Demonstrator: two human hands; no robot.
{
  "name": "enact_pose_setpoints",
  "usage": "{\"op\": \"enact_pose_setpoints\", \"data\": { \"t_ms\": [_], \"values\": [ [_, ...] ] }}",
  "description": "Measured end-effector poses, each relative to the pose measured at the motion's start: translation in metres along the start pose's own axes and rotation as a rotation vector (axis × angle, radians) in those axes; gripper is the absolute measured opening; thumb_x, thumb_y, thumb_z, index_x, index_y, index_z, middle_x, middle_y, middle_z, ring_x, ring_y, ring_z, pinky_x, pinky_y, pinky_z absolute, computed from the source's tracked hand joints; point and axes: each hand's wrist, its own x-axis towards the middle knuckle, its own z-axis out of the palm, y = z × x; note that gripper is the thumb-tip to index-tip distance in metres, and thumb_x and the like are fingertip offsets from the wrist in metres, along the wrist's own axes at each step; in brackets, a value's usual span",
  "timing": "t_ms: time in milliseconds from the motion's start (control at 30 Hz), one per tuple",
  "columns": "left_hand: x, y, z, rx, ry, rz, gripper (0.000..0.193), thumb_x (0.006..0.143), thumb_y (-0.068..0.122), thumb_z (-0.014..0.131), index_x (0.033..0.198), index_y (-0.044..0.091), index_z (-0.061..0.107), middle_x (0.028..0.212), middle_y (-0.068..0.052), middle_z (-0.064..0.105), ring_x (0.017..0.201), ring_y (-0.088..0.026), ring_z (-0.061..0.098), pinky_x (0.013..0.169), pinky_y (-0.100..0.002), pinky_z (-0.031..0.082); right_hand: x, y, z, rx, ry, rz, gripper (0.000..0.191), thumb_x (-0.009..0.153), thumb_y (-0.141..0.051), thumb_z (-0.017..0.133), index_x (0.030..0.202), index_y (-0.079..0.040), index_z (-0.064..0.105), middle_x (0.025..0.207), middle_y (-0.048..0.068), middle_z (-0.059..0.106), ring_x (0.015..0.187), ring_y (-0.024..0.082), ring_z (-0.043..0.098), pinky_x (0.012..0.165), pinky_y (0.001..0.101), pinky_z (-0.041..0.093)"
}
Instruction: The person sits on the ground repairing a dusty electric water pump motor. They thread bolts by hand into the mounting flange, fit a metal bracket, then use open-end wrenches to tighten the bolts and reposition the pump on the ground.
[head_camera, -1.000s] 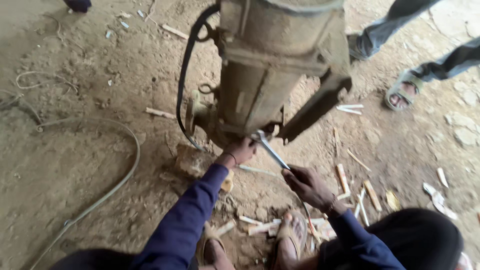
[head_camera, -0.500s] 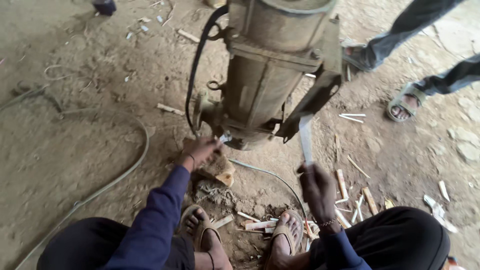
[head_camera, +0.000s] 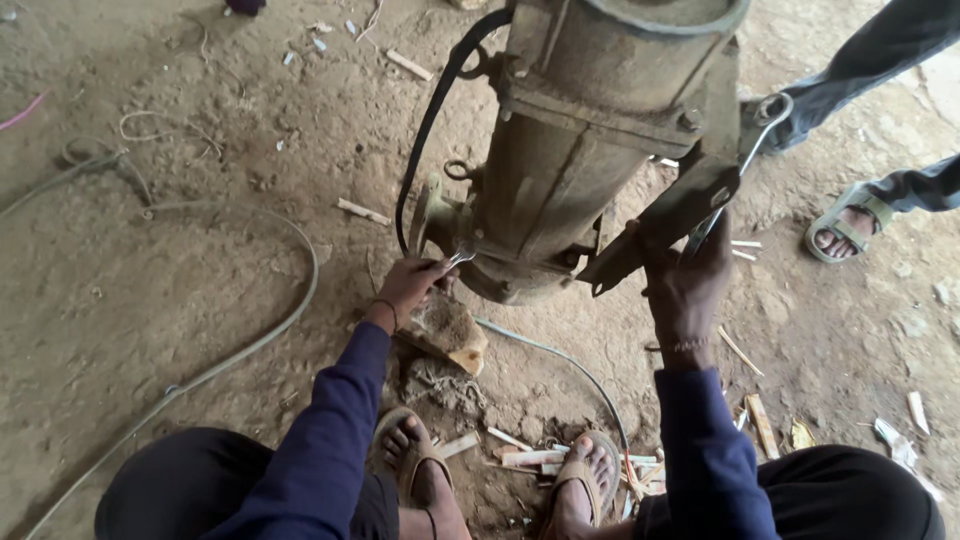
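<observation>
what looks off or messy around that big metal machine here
The rusty metal machine stands tilted on bare dirt, its base propped by a chunk of stone. Wood splinters litter the ground by the sandalled feet. The left hand holds a small spanner at the base; the right hand grips a long spanner.

Rusty rough metal pump (head_camera: 590, 130), shiny wrench (head_camera: 735, 170)

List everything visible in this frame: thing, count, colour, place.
pump body: one, rusty grey-brown, centre top
black cable: one, looped on the pump's left side
spanner: one, silver, in the right hand
small spanner: one, silver, in the left hand
hose: one, grey, on dirt floor, left
wood scraps: several, pale, scattered
other person's sandalled foot: one, right edge
left hand: at the pump's base
right hand: on the spanner's handle
</observation>
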Motion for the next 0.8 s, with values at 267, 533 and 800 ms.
{"op": "enact_pose_setpoints", "data": {
  "t_ms": [267, 533, 800],
  "values": [
    [0.008, -0.007, 0.017, 0.03, 0.013, -0.032, 0.031, 0.099, 0.035, 0.065, 0.101, 0.008, 0.081, 0.07, 0.003, 0.066, 0.047, -0.002, 0.043, 0.04, -0.02, 0.031, 0.03, 0.036, -0.019, 0.321, -0.445, 0.203, 0.063, 0.097, -0.013, 0.073, 0.155, -0.001, 0.05, 0.108, 0.013, 0.072, 0.061, 0.005, 0.059, 0.043, 0.0226, 0.047],
    [-0.006, -0.026, 0.03, -0.149, 0.109, 0.081, 0.029, 0.1, 0.031, 0.067, 0.099, 0.006, 0.081, 0.07, 0.003, 0.064, 0.05, -0.002, 0.045, 0.041, -0.02, 0.029, 0.046, 0.037, -0.025, 0.48, -0.698, 0.087, 0.072, 0.094, -0.013, 0.068, 0.158, 0.002, 0.039, 0.126, 0.015, 0.073, 0.102, 0.014, 0.073, 0.083, 0.0255, 0.06],
    [0.001, -0.031, 0.002, 0.67, 0.862, 0.363, 0.029, 0.106, 0.029, 0.062, 0.102, 0.003, 0.073, 0.089, -0.017, 0.073, 0.08, -0.036, 0.07, 0.063, -0.045, 0.05, 0.017, 0.042, -0.028, 0.103, -0.33, 0.163, 0.032, 0.098, -0.014, 0.073, 0.125, -0.001, 0.062, 0.104, 0.009, 0.073, 0.066, 0.011, 0.053, 0.053, 0.027, 0.041]
  ]
}}
